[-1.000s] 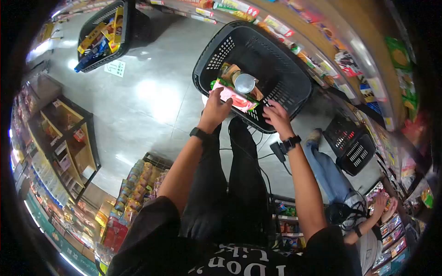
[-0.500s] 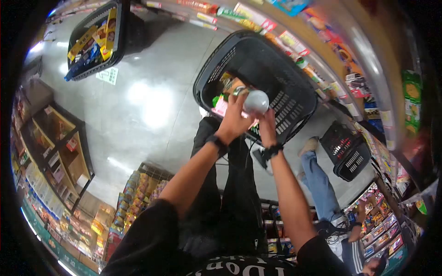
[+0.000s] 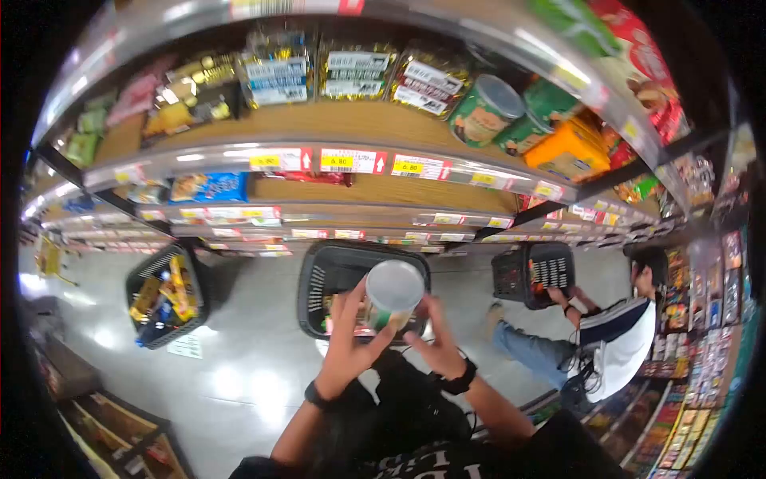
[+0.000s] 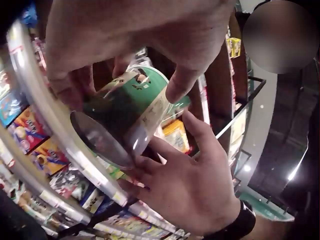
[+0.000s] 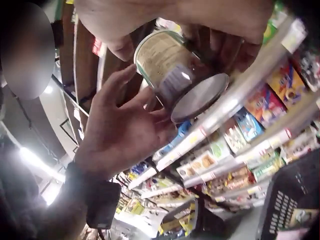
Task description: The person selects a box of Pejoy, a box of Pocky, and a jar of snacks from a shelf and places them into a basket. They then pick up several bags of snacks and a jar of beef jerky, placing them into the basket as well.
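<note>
A green canister (image 3: pixel 395 291) with a clear round lid is held up between both hands, over the black basket (image 3: pixel 316 287) on the floor. My left hand (image 3: pixel 349 339) grips it from the left, thumb across the front. From the right, my right hand (image 3: pixel 439 347) holds it with fingertips at its side. The left wrist view shows the canister (image 4: pixel 132 107) tilted, lid downward. In the right wrist view, the canister (image 5: pixel 167 65) turns a cream printed label and a barcode toward the camera. Some packs in the basket are partly hidden behind my hands.
Ahead runs a long shelf (image 3: pixel 359 188) with price tags and packaged snacks. Similar green canisters (image 3: pixel 485 112) stand on it at the right. Another basket (image 3: pixel 166 295) with yellow packs is on the floor at left. A person (image 3: pixel 610 343) crouches at right beside a third basket (image 3: pixel 533 273).
My hands first reached into the basket, then took hold of the canister and raised it out. The head view has swung up from the floor to the shelf.
</note>
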Demonstrator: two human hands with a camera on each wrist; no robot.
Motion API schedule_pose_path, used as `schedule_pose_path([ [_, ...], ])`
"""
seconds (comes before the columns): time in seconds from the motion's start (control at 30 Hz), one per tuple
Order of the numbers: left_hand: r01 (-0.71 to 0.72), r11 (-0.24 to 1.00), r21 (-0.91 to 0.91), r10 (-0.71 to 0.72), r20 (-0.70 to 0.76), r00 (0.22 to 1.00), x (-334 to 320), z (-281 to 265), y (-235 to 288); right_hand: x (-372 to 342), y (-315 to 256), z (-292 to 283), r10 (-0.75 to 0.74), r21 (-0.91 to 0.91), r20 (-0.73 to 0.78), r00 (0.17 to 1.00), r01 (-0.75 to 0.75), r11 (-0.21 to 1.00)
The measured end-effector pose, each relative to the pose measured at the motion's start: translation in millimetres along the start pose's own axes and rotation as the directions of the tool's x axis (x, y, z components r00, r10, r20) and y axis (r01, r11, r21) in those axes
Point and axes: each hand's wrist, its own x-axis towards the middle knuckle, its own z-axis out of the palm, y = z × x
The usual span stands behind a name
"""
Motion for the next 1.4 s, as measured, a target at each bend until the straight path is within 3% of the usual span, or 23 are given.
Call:
schedule_pose_path([
  [0.03,0.048,0.993,-0.109,-0.047,0.013,0.999,7,-8,32,-3,-24,-6,-0.049,-0.011,-0.042,0.998,0.049,0.999],
  [0.1,-0.060,0.983,-0.171,0.055,-0.031,0.998,22,-14,56,-5,-46,-15,-0.175,-0.067,-0.139,0.975,0.167,0.984],
  [0.17,-0.059,0.977,-0.205,0.053,-0.039,0.998,34,-19,95,-8,-92,-9,-0.028,0.373,-0.211,0.977,0.107,0.922],
  [0.27,0.018,0.971,-0.238,-0.019,-0.004,1.000,47,-20,131,-2,-125,-21,-0.074,0.307,-0.307,0.949,0.172,0.936],
  [0.3,0.046,0.969,-0.243,-0.046,0.009,0.999,54,-20,139,1,-127,-28,-0.118,0.220,-0.312,0.943,0.193,0.956],
  [0.43,-0.117,0.972,-0.206,0.106,-0.064,0.992,77,-12,161,11,-170,-37,-0.243,-0.071,-0.335,0.910,0.233,0.970],
  [0.7,-0.295,0.893,-0.341,0.276,-0.104,0.955,150,33,158,81,-171,-87,-0.563,-0.489,-0.372,0.738,0.359,0.795],
  [0.87,-0.307,0.916,-0.258,0.283,-0.127,0.951,179,50,164,110,-158,-110,-0.503,-0.286,-0.372,0.780,0.419,0.862],
  [1.0,-0.324,0.901,-0.289,0.278,-0.189,0.942,200,68,163,123,-156,-130,-0.506,-0.347,-0.362,0.783,0.391,0.853],
  [1.1,-0.323,0.889,-0.325,0.269,-0.201,0.942,209,77,172,133,-156,-142,-0.488,-0.233,-0.357,0.797,0.430,0.872],
  [1.3,-0.369,0.898,-0.239,0.291,-0.304,0.907,240,91,184,164,-157,-161,-0.585,-0.265,-0.368,0.722,0.522,0.811],
  [1.4,-0.280,0.928,-0.247,0.209,-0.278,0.938,252,90,195,170,-164,-164,-0.551,-0.185,-0.382,0.742,0.523,0.832],
])
